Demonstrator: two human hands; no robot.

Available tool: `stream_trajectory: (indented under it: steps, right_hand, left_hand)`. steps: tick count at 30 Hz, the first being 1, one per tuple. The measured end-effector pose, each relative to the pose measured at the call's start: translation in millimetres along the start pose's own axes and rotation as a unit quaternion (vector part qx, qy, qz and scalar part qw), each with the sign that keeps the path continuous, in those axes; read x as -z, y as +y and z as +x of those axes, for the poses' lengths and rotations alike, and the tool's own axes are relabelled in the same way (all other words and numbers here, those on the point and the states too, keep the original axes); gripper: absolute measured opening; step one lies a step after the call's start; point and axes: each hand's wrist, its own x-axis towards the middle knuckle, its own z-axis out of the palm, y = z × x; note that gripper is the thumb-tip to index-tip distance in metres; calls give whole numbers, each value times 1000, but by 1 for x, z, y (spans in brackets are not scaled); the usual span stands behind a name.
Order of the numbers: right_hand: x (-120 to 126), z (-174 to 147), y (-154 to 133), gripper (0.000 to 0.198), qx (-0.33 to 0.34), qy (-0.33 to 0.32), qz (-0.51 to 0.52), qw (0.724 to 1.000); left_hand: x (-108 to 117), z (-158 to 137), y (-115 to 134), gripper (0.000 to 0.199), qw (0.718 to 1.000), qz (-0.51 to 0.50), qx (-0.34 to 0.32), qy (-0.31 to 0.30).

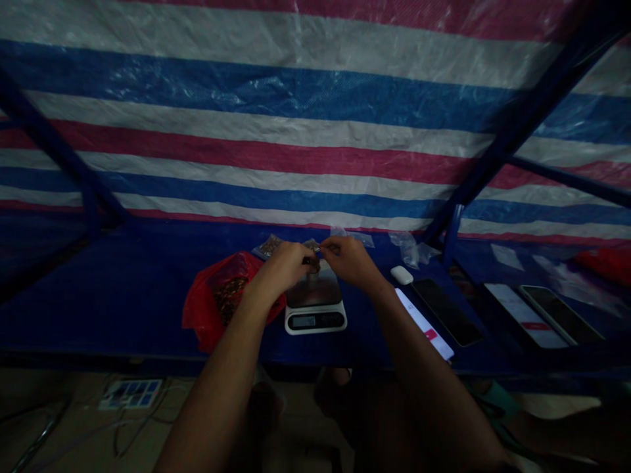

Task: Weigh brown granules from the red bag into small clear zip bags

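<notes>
Over the kitchen scale point(315, 293), my left hand point(288, 264) and my right hand point(349, 259) meet with fingers curled and pinched. A small clear plastic bag point(312, 244) shows between the fingertips, partly covered by them; its contents are too dim to make out. The scale has a metal plate and a lit display at its front. Beside my left forearm, a red plastic bag point(200, 305) stands open with small brownish pieces point(229, 295) inside. Just behind my left hand lies a filled clear bag point(269, 246).
Clear plastic bags point(408, 249) lie along the back of the blue table point(123, 289). To the right are a white earbud case point(401, 275), a lit phone point(424, 325), a dark phone point(446, 312) and more phones point(525, 315). Striped sheeting point(296, 157) hangs behind, between blue posts.
</notes>
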Motion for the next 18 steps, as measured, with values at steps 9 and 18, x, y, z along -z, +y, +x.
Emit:
stream_trajectory:
  steps: [9, 18]
  right_hand:
    - [3, 0, 2, 18, -18, 8, -3, 1000]
    - [3, 1, 3, 18, -17, 13, -9, 1000]
  left_hand:
    - [1, -3, 0, 20, 1000, -30, 3, 7]
    - [4, -6, 1, 23, 999, -43, -3, 11]
